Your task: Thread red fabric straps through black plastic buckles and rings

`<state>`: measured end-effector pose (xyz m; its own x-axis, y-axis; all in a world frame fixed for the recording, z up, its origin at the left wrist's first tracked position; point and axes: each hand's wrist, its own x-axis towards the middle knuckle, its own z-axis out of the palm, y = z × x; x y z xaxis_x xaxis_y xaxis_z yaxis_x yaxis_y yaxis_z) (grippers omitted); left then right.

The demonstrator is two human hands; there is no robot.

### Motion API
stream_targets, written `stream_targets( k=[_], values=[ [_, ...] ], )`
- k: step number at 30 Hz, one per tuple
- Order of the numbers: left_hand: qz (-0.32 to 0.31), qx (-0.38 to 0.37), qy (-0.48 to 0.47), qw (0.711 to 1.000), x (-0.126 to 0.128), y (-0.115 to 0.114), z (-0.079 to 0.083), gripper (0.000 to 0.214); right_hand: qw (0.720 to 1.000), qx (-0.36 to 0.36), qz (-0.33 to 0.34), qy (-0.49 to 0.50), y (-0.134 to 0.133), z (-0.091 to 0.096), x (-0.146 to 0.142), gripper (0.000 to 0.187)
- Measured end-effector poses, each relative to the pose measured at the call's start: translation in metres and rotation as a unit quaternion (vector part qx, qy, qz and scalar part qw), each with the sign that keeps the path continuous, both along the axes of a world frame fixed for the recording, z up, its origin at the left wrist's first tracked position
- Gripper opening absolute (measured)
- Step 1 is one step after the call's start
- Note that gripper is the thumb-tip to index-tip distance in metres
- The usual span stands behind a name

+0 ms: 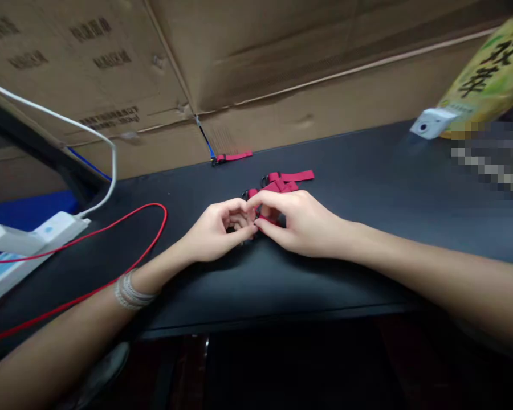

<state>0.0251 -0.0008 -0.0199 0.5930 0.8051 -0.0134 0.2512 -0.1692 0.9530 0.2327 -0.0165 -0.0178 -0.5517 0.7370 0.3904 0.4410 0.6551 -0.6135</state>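
Both my hands meet at the middle of a black table (367, 188). My left hand (216, 230) is curled with its fingertips pinched on a small dark piece at one end of a red strap. Fingers of my right hand (297, 222) are closed over the same red strap (265, 215). Just behind my hands lies a small pile of red straps with black rings (282, 181). A silver bracelet (130, 291) circles my left wrist.
One more red strap with a black clip (233, 156) lies at the table's far edge against cardboard boxes (239, 62). A white power strip (34, 236) with a white cable and a red cord (123, 239) is at the left. A small white device (431, 122) and a yellow bag (491, 74) sit far right.
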Motion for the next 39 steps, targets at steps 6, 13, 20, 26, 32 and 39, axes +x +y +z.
stream_targets(
  k=[6,13,20,26,32,39],
  values=[
    [-0.006,-0.05,-0.059,0.997,-0.003,0.003,-0.003,0.041,1.0,-0.015,-0.003,0.011,0.0,0.002,0.0,0.024],
    [0.0,-0.065,-0.089,0.994,-0.002,0.007,-0.007,0.037,0.998,-0.065,0.023,0.0,0.002,0.005,0.0,0.021],
    [-0.002,-0.086,-0.086,0.993,-0.001,0.006,-0.003,0.036,0.997,-0.073,-0.003,0.014,-0.001,0.004,0.0,0.022],
    [0.012,-0.076,-0.048,0.996,0.0,0.006,-0.003,0.043,0.996,-0.08,-0.013,0.027,0.002,0.003,0.0,0.02],
    [-0.021,-0.071,-0.006,0.997,-0.002,0.006,0.002,0.043,0.994,-0.101,-0.015,0.023,0.001,0.004,0.0,0.019],
    [-0.033,-0.063,-0.009,0.997,-0.001,0.005,0.003,0.046,0.995,-0.092,-0.033,0.018,0.0,0.006,-0.001,0.013]
  ],
)
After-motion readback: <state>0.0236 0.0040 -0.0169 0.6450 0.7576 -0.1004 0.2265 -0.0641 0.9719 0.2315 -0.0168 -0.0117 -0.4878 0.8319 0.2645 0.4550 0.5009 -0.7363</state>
